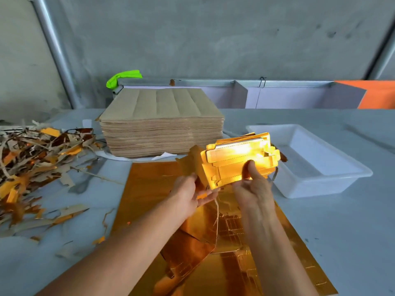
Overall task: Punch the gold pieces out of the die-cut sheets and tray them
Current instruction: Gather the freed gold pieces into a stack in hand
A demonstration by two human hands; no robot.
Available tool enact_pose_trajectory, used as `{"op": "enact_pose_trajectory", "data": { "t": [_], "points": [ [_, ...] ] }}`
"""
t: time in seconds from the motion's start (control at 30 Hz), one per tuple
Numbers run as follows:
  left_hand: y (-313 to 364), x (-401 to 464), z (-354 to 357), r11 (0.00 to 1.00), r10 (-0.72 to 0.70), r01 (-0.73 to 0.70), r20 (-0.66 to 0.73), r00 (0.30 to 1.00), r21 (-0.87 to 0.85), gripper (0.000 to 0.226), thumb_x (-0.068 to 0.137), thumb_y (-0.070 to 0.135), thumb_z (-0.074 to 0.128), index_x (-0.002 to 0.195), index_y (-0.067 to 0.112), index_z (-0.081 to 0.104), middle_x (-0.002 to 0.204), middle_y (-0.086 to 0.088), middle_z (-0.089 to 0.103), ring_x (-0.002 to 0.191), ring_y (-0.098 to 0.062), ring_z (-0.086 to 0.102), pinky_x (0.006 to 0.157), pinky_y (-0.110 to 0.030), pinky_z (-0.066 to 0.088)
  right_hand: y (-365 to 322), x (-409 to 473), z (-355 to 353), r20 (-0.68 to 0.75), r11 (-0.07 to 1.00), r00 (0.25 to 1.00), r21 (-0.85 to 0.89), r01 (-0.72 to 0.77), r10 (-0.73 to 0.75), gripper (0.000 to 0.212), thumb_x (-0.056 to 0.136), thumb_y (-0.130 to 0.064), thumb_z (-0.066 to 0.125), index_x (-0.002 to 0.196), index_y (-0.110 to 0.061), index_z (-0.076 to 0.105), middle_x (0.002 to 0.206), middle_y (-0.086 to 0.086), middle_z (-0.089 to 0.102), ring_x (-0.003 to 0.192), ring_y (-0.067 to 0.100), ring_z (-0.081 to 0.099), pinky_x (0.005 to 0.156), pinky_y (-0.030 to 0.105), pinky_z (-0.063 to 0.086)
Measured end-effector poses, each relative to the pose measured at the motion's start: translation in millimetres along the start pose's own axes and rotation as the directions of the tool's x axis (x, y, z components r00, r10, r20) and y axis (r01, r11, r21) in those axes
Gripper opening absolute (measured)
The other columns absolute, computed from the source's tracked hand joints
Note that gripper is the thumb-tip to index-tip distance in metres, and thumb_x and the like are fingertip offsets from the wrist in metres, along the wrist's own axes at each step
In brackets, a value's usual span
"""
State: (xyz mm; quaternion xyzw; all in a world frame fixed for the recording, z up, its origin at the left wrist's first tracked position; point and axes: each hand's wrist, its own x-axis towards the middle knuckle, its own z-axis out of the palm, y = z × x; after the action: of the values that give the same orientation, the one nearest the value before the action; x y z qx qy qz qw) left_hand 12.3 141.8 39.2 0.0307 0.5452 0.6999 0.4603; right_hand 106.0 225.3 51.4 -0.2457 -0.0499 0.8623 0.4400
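Observation:
Both hands hold a thick bundle of punched gold pieces (239,159) above the table. My right hand (253,189) grips its near edge, thumb on the shiny top face. My left hand (188,194) holds the bundle's left end, where brown-backed waste card hangs down. Under the hands lies a gold die-cut sheet (149,189) with cut outlines showing, and torn gold waste (188,253) rests on it. The white plastic tray (333,184) stands to the right of the bundle, and I see nothing in it.
A tall stack of brown-backed sheets (162,127) stands behind the gold sheet. A heap of torn gold and brown scrap (36,163) covers the table's left side. A metal rail and concrete wall close off the back, with something green (123,77) on the rail.

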Motion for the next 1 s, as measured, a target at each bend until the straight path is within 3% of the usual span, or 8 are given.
{"op": "enact_pose_trajectory", "data": {
  "t": [0.13, 0.33, 0.4, 0.53, 0.67, 0.77, 0.87, 1.0],
  "points": [
    [-5, -5, 5, 0.997, -0.024, 0.02, 0.061, 0.998, 0.075, 0.028, 0.101, 0.017, 0.038, 0.099, 0.008, 0.065, 0.084, -0.017, 0.073, 0.07, -0.029, 0.072, 0.04, -0.022, 0.047, 12, 3, 2, 0.04, 0.993, 0.997, -0.098, 0.07, -0.067, 0.036, 0.092, -0.014, 0.058, 0.128, -0.012, 0.053, 0.115, 0.014, 0.068, 0.105, 0.03, 0.064, 0.095, 0.053, 0.047],
    [-6, -5, 1, 0.968, -0.003, -0.001, 0.015, 1.0, 0.252, 0.026, 0.102, 0.021, 0.037, 0.099, 0.006, 0.058, 0.068, -0.011, 0.067, 0.036, -0.01, 0.045, 0.032, -0.018, 0.029, 6, 9, -2, 0.087, 0.967, 0.973, -0.119, 0.225, -0.216, 0.021, 0.092, -0.004, 0.056, 0.11, -0.015, 0.061, 0.093, 0.004, 0.074, 0.086, 0.019, 0.071, 0.069, 0.036, 0.06],
    [-7, -3, -3, 0.916, 0.069, -0.056, -0.02, 0.997, 0.397, 0.02, 0.102, 0.026, 0.038, 0.097, 0.014, 0.053, 0.069, -0.007, 0.062, 0.036, -0.006, 0.037, 0.033, -0.017, 0.025, -3, 12, -5, 0.073, 0.966, 0.971, -0.109, 0.235, -0.228, 0.029, 0.092, -0.005, 0.058, 0.119, -0.014, 0.058, 0.1, 0.006, 0.073, 0.091, 0.021, 0.071, 0.079, 0.041, 0.058],
    [-2, 7, -21, 0.69, 0.341, -0.192, -0.079, 0.937, 0.698, 0.025, 0.102, 0.027, 0.039, 0.119, 0.011, 0.046, 0.089, -0.003, 0.053, 0.062, -0.007, 0.048, 0.044, -0.018, 0.035, -34, 15, -10, 0.013, 0.958, 0.967, -0.137, 0.253, -0.254, 0.039, 0.092, -0.013, 0.06, 0.13, -0.014, 0.05, 0.114, 0.009, 0.065, 0.098, 0.026, 0.065, 0.079, 0.049, 0.054],
    [8, 14, -35, 0.421, 0.611, -0.347, 0.021, 0.792, 0.838, 0.016, 0.102, 0.026, 0.04, 0.09, 0.019, 0.047, 0.075, 0.001, 0.048, 0.062, -0.009, 0.048, 0.052, -0.021, 0.037, -64, 16, -17, -0.051, 0.955, 0.96, -0.131, 0.267, -0.276, 0.014, 0.092, -0.01, 0.06, 0.106, -0.01, 0.059, 0.096, 0.003, 0.068, 0.082, 0.014, 0.068, 0.082, 0.032, 0.057],
    [16, 17, -41, 0.27, 0.713, -0.348, 0.057, 0.699, 0.898, 0.017, 0.101, 0.024, 0.039, 0.097, 0.013, 0.05, 0.069, 0.002, 0.049, 0.06, -0.017, 0.053, 0.053, -0.03, 0.04, -76, 13, -24, -0.108, 0.961, 0.967, -0.178, 0.212, -0.233, 0.009, 0.09, -0.019, 0.064, 0.086, -0.019, 0.056, 0.076, -0.005, 0.064, 0.059, 0.005, 0.063, 0.042, 0.016, 0.047],
    [23, 19, -46, 0.153, 0.758, -0.276, 0.067, 0.649, 0.949, 0.021, 0.101, 0.025, 0.04, 0.111, 0.009, 0.05, 0.064, 0.005, 0.047, 0.067, -0.025, 0.061, 0.048, -0.027, 0.037, -83, 7, -28, -0.069, 0.96, 0.978, -0.218, 0.177, -0.196, 0.012, 0.091, -0.02, 0.062, 0.083, -0.021, 0.054, 0.056, -0.006, 0.065, 0.047, 0.005, 0.064, 0.039, 0.018, 0.046],
    [27, 19, -58, 0.027, 0.78, -0.213, 0.113, 0.616, 0.977, 0.016, 0.101, 0.026, 0.042, 0.097, 0.013, 0.048, 0.06, 0.007, 0.044, 0.05, -0.007, 0.043, 0.043, -0.022, 0.024, -87, 0, -25, 0.08, 0.969, 0.982, -0.168, 0.181, -0.17, 0.012, 0.092, -0.013, 0.058, 0.102, -0.012, 0.052, 0.09, 0.005, 0.068, 0.064, 0.014, 0.07, 0.045, 0.028, 0.052]
  ]
}}
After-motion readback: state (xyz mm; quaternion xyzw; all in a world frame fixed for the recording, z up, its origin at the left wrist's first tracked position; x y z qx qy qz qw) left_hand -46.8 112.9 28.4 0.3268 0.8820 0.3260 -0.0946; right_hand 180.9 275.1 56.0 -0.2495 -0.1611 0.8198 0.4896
